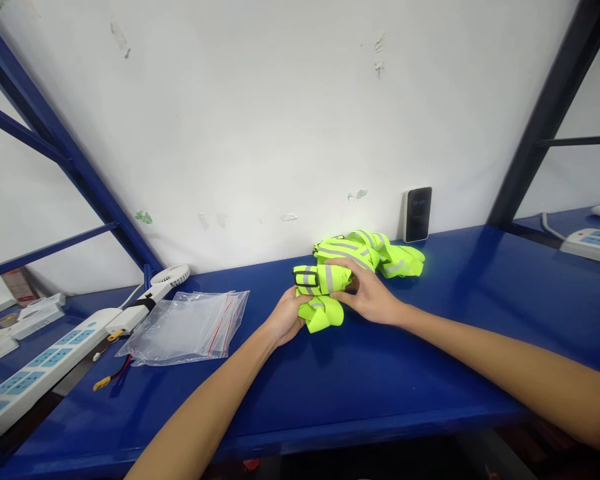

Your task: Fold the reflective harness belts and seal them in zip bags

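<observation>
So, on my feed there's a blue table [410, 373], with a yellow-green strap heap [375, 247] just behind the right hand [373, 293]. I've got the rolled bundle [325, 279] clamped between both hands above the tabletop, long axis roughly left to right: right fingers over its right end, thumb in front, left hand [284, 319] gripping low by the black buckle [306, 279]. Loose tail [325, 315] droops underneath.
</observation>
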Tool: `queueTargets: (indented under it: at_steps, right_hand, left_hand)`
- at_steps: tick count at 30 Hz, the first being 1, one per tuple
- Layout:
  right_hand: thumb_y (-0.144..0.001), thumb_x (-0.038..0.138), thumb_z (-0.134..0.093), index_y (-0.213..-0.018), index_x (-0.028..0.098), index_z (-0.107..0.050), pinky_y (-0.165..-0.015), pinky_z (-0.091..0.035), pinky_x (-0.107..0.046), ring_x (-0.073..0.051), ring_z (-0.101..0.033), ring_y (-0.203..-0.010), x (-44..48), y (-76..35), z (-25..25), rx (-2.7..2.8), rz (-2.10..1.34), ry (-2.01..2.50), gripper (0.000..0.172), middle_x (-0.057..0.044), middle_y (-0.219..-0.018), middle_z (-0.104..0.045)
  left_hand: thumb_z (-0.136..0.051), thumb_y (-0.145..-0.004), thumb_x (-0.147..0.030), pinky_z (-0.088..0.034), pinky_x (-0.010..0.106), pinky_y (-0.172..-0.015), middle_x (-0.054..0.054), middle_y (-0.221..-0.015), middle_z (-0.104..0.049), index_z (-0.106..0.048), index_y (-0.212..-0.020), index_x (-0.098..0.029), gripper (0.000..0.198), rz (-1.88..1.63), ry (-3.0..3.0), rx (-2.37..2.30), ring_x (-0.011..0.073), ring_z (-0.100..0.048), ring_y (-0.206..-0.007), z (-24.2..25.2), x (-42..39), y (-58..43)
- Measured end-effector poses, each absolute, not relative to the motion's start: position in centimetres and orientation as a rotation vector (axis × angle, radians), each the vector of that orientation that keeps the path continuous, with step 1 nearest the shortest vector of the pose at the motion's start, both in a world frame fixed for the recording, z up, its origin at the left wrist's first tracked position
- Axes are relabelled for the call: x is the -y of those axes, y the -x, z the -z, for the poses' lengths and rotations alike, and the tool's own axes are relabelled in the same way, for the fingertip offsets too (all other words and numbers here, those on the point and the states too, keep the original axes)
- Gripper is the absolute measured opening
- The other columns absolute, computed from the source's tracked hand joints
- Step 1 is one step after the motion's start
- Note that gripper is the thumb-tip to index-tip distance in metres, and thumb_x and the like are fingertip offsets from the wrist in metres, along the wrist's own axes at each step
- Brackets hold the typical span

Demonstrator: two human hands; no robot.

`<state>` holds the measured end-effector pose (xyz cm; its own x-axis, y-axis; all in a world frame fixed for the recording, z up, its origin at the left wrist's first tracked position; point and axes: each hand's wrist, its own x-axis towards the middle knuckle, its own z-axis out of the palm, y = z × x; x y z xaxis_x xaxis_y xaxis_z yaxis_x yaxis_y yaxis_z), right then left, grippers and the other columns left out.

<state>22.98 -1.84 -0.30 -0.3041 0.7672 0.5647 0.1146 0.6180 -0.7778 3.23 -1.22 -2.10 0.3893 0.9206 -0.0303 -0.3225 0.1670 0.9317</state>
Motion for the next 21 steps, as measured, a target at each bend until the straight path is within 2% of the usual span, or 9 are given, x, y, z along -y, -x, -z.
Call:
queueTargets:
  at_steps: [5,10,13,17,21]
  right_hand:
    - [-0.081,0.018,-0.065,-0.124,0.032,-0.060,-0.105,-0.039,-0.051,-0.031,-0.056,-0.117,1.6,-23.1,0.9,1.837,-0.545,0.705,0.045,-0.004,-0.123,-0.064]
    - [-0.084,0.017,-0.062,-0.125,0.035,-0.062,-0.108,-0.038,-0.050,-0.029,-0.056,-0.119,1.2,-23.4,1.4,1.912,-0.471,0.652,0.044,-0.002,-0.126,-0.064]
    - [-0.086,0.015,-0.059,-0.126,0.035,-0.060,-0.106,-0.040,-0.049,-0.029,-0.057,-0.119,0.7,-23.5,1.5,1.950,-0.396,0.619,0.046,-0.003,-0.126,-0.064]
    - [-0.088,0.015,-0.055,-0.129,0.032,-0.055,-0.105,-0.041,-0.052,-0.028,-0.055,-0.121,0.2,-23.8,1.2,2.070,-0.338,0.535,0.044,-0.007,-0.126,-0.062]
    - [-0.092,0.014,-0.046,-0.138,0.030,-0.044,-0.112,-0.031,-0.052,-0.026,-0.041,-0.135,0.8,-24.4,0.4,2.229,-0.370,0.462,0.049,-0.009,-0.142,-0.048]
  left_hand:
    - [-0.075,-0.070,-0.018,-0.048,0.031,-0.081,0.007,-0.097,-0.070,-0.065,-0.100,-0.014,0.032,-0.988,-0.997,-0.639,0.0193,-0.066,-0.087,2.1,1.6,-3.9]
    - [-0.068,-0.064,-0.009,-0.048,0.035,-0.088,0.007,-0.102,-0.070,-0.065,-0.100,-0.015,0.036,-1.007,-0.898,-0.505,0.0231,-0.064,-0.098,1.4,1.9,-3.6]
    - [-0.069,-0.074,-0.020,-0.048,0.042,-0.093,0.009,-0.113,-0.067,-0.063,-0.107,-0.017,0.033,-0.920,-0.877,-0.406,0.0249,-0.062,-0.105,1.0,2.4,-3.2]
    - [-0.068,-0.081,-0.047,-0.050,0.042,-0.092,0.011,-0.118,-0.065,-0.059,-0.118,-0.019,0.047,-0.951,-0.931,-0.483,0.0252,-0.063,-0.105,1.0,2.6,-3.5]
    - [-0.068,-0.081,-0.041,-0.052,0.039,-0.090,0.010,-0.115,-0.066,-0.058,-0.119,-0.018,0.046,-1.032,-0.988,-0.512,0.0241,-0.064,-0.103,1.2,2.2,-3.7]
